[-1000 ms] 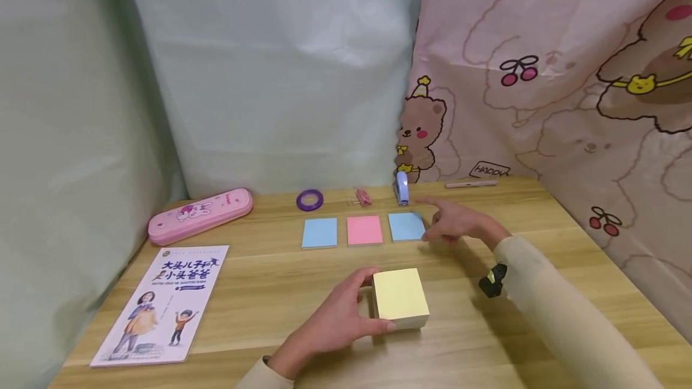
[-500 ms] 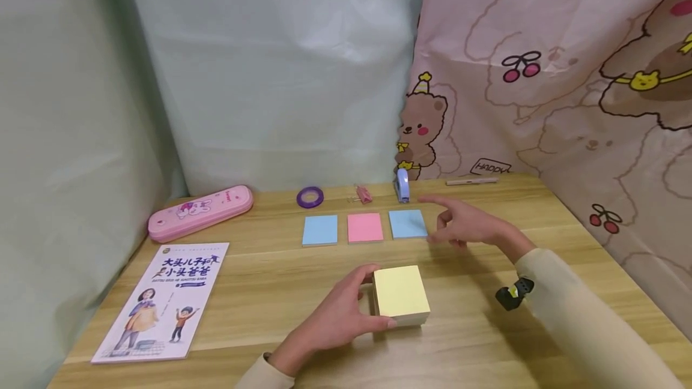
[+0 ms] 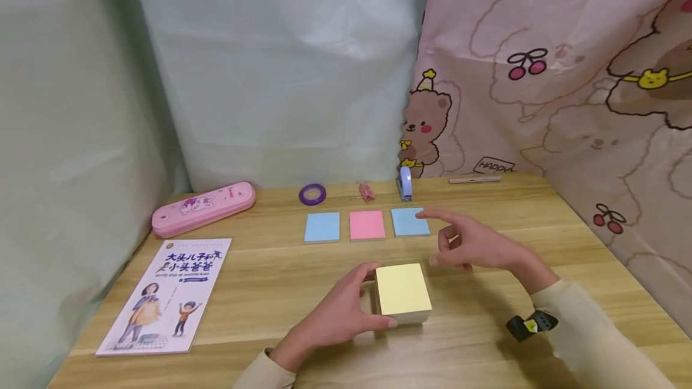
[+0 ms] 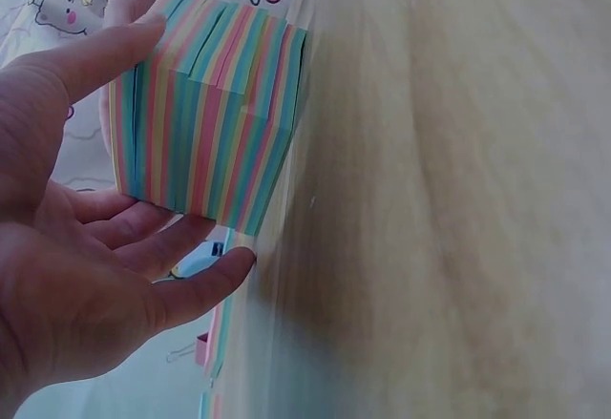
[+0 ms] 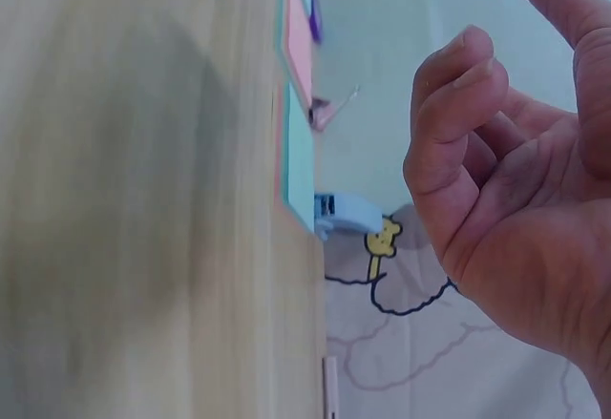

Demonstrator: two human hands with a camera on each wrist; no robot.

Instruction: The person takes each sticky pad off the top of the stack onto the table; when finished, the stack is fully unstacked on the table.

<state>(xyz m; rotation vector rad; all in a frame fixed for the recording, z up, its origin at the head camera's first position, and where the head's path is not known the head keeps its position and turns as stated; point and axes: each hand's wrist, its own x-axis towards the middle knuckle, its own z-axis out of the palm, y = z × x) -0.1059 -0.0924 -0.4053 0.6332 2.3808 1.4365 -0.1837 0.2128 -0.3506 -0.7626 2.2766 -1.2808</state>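
My left hand (image 3: pixel 342 311) grips a thick stack of sticky notes (image 3: pixel 402 289) with a yellow top, thumb on the near side and fingers on the far side. In the left wrist view, the sides of the stack (image 4: pixel 205 114) show pink, yellow and blue stripes; it sits on or just at the tabletop. To its upper right, my right hand (image 3: pixel 476 245) hovers with the index finger extended and the others loosely bent, holding nothing. That fingertip overlaps the right blue sticky-note pad (image 3: pixel 406 223) in the head view; contact cannot be told.
Left of that pad lie a pink pad (image 3: pixel 367 225) and another blue pad (image 3: pixel 322 227). Behind them are purple tape (image 3: pixel 312 194), a pink binder clip (image 3: pixel 366 191), a blue stapler (image 3: pixel 405 184) and a pen (image 3: pixel 476 180). A pencil case (image 3: pixel 203 209) and booklet (image 3: pixel 164 296) lie left.
My right hand has drawn back from beside the right blue pad, toward me and slightly right. The left hand stays on the stack. The head view has shifted slightly.
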